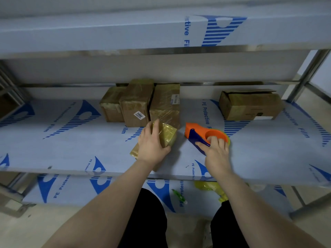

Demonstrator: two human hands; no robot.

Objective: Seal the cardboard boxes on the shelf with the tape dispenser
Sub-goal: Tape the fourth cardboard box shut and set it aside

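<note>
A steel shelf [71, 149] covered in white protective film with blue print runs left to right, with an upper shelf [107, 33] close overhead. Near its middle, the left hand [152, 145] grips a small box [168, 135] wrapped in yellowish tape, fingers curled over its top. Just right of it, not touching, the right hand [216, 153] holds the orange and blue tape dispenser [197, 130], fingers curled into the roll's hub.

The film looks slick, so a pull of tape could slide or spin the small box, which reaches close to the near edge and might tip off. The dispenser's cutter could catch the left fingers.

Three taped boxes [136, 106] crowd the far side. An open box [250, 108] sits far right, well apart. Bare shelf lies left and right; overhead room is tight.
</note>
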